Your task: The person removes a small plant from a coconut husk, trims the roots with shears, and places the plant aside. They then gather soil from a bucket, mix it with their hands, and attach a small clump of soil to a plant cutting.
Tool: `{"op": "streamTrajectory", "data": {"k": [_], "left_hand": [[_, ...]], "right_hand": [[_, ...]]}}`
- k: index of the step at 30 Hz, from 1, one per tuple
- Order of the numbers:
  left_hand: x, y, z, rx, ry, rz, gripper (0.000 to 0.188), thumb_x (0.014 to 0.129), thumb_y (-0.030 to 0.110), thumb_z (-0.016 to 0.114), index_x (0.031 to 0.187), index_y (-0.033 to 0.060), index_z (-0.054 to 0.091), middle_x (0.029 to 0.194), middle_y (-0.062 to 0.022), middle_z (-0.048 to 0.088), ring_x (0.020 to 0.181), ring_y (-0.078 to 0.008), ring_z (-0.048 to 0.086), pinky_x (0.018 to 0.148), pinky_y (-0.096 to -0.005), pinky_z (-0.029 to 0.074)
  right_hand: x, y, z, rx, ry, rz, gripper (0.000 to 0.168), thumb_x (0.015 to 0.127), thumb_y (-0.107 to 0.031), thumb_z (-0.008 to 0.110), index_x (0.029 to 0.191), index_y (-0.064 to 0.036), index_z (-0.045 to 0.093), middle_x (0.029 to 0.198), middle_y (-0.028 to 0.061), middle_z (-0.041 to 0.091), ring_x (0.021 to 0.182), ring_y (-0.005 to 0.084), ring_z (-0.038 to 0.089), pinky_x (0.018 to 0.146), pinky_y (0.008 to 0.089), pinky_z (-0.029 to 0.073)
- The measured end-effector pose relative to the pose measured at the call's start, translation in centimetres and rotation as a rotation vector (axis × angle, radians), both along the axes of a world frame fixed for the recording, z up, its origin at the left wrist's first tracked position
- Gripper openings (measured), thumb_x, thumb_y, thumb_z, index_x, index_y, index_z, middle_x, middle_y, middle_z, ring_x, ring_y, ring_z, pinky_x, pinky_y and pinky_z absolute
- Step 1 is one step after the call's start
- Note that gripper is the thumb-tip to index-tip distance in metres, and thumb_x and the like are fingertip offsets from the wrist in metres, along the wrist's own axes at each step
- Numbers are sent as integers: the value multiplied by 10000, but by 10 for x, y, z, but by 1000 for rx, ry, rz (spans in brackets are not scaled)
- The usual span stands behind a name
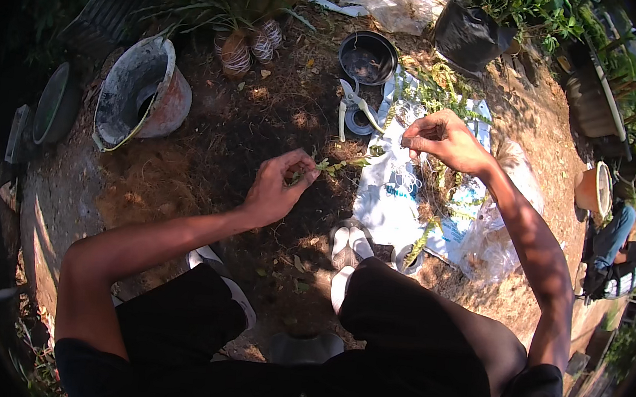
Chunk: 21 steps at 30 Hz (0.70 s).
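Note:
My left hand (pixel 281 187) pinches a leafy green plant cutting (pixel 333 167) between thumb and fingers, above dark soil. The cutting's stem points right, toward a white printed plastic sack (pixel 376 212) spread on the ground. Over that sack is my right hand (pixel 447 140), its thumb and fingertips brought together. Loose white string (pixel 406 175) lies in a tangle below those fingertips; glare hides whether a strand is between them. More yellow-green cuttings (pixel 447 85) are strewn across the sack's far end. White-handled pruning shears (pixel 354 105) rest beside it, over a round grey roll (pixel 360 124).
A black basin (pixel 367 58) stands beyond the shears. To the left is a worn bucket (pixel 176 101); brown fibre (pixel 149 184) lies nearer me. String-wrapped fibre balls (pixel 235 55) bear plants. Clear plastic (pixel 495 242) lies right, and a seated person's leg (pixel 615 236) shows beyond.

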State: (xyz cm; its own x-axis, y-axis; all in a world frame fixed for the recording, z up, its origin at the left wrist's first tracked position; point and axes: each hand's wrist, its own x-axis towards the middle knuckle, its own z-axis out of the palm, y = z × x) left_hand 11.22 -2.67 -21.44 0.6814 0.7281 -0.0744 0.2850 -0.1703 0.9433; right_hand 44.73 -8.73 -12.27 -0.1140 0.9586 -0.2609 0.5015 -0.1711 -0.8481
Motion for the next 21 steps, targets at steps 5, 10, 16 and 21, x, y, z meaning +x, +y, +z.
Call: {"op": "streamTrajectory", "data": {"k": [5, 10, 16, 21], "left_hand": [[-3, 4, -14, 4, -118, 44, 126, 949, 119, 696, 984, 14, 636, 917, -44, 680, 852, -123, 639, 749, -321, 500], [-10, 5, -8, 89, 17, 7, 123, 937, 96, 704, 972, 3, 632, 896, -52, 683, 865, -121, 655, 755, -314, 516], [-42, 16, -24, 160, 178, 1, 130, 929, 103, 707, 962, -2, 637, 930, -75, 695, 868, -148, 665, 763, -338, 517], [-32, 18, -38, 126, 20, 47, 143, 939, 130, 708, 979, 1, 660, 895, -73, 679, 853, -152, 638, 777, -342, 508]], "right_hand": [[9, 4, 20, 137, -203, -17, 243, 961, -242, 698, 1005, -7, 658, 1011, 41, 657, 916, 104, 627, 850, 288, 503], [22, 6, 12, 281, -242, -163, 241, 968, -203, 675, 1067, 16, 656, 1076, 90, 672, 1019, 170, 644, 942, 334, 504], [104, 7, 13, 305, -109, -342, 184, 999, -157, 656, 1078, 6, 620, 955, 23, 664, 944, 104, 632, 869, 270, 518], [60, -12, 0, 364, -81, -429, 145, 1013, -160, 640, 1051, -21, 628, 1020, -13, 637, 953, 68, 586, 844, 228, 484]]}}
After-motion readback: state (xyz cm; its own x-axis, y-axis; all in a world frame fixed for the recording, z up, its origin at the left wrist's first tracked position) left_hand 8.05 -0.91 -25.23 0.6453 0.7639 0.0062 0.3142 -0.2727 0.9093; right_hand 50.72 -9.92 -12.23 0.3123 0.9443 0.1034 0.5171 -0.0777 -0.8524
